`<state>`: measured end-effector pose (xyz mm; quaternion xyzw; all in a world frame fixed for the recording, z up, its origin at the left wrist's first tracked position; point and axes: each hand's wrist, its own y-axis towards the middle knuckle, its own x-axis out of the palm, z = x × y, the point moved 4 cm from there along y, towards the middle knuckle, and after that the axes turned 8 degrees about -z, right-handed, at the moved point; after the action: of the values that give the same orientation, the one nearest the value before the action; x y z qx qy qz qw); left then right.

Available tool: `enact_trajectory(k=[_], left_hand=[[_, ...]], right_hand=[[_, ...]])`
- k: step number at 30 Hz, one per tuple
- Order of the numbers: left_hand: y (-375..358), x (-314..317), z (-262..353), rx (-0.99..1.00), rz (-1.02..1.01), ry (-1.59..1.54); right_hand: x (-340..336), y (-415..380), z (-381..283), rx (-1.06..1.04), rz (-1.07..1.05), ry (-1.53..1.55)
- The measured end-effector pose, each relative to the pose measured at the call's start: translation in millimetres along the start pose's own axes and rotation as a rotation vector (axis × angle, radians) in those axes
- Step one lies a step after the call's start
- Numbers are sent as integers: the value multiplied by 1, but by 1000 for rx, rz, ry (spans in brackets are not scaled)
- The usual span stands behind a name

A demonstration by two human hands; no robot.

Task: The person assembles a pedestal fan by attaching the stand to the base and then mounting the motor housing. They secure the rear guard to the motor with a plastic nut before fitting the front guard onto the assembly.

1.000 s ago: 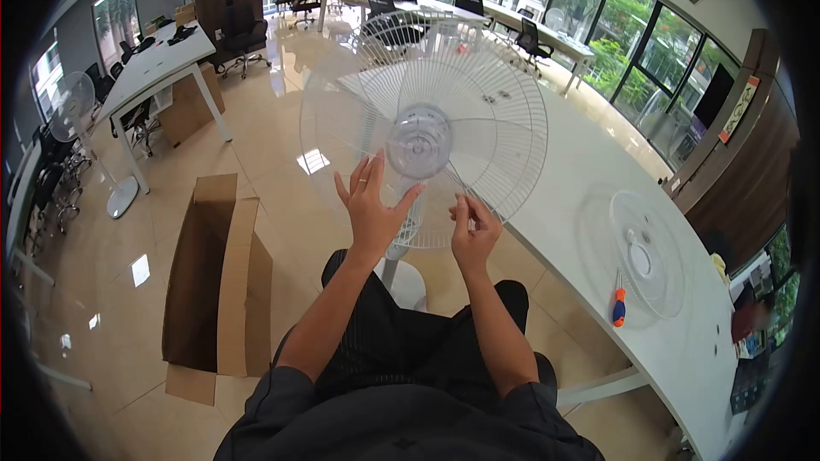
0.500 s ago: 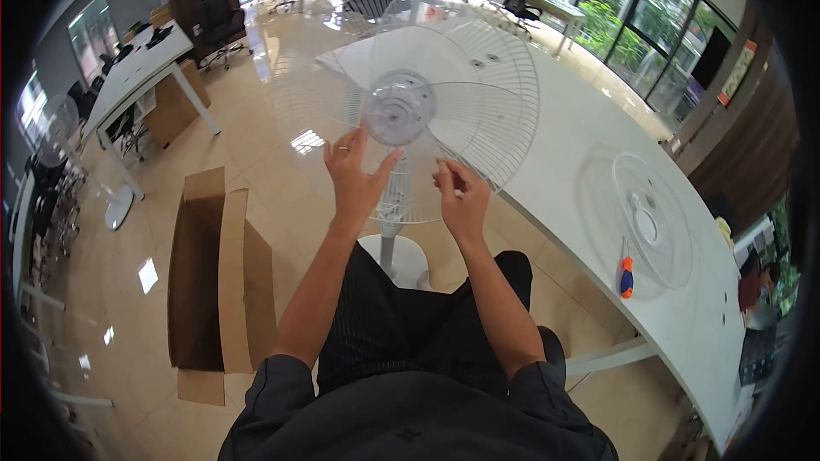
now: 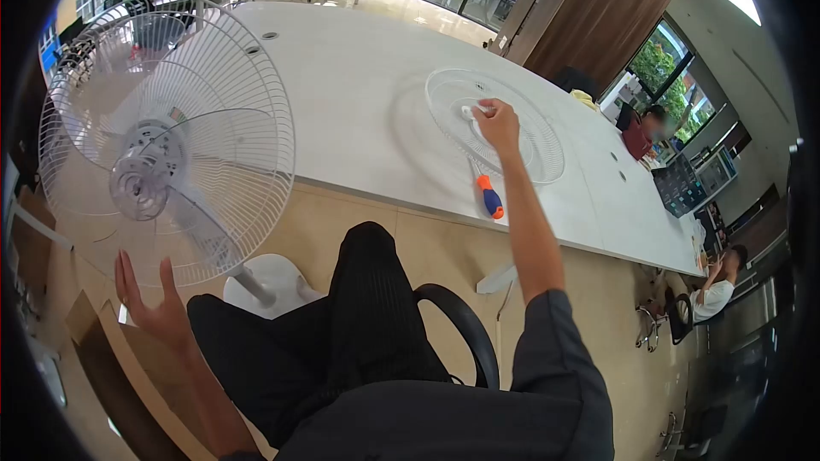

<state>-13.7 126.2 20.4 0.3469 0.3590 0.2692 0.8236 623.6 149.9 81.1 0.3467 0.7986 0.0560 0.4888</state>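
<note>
Your right hand (image 3: 500, 124) is over the middle of the round wire cover (image 3: 538, 147), fingers curled and thumb drawn in close to them. There's a small white part (image 3: 466, 111) right at your fingertips, but I honestly can't tell if you're pinching it or it's just lying there. If it's plastic, as it looks, figure on light, stiff and a bit slick, so grip its edge between thumb and index.

The cover lies flat on the desk (image 3: 342, 102). I'd bet it's light and kinda springy; lift it by the outer rim, both sides, since the thin wires probably bend if you grab the middle. The screwdriver (image 3: 489, 196) is just beside it, handle toward you.

Your left hand (image 3: 158, 312) is spread, nothing in it that I can see, just below the fan (image 3: 166, 145). Those clear blades (image 3: 198, 209) look brittle, so I'd steady it by the pole (image 3: 254, 286) instead.
</note>
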Motion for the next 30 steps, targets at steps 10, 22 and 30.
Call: enact_trajectory(k=[10, 22, 30], left_hand=[[-85, -9, 44, -66, -240, -63], [-88, 27, 93, -338, -480, -850], [-69, 3, 129, -474, -402, -1443]], right_hand=[[105, 126, 146, 8, -561, -529], [1, -61, -126, -337, 41, 231], [66, -291, -296, -785, -265, 763]])
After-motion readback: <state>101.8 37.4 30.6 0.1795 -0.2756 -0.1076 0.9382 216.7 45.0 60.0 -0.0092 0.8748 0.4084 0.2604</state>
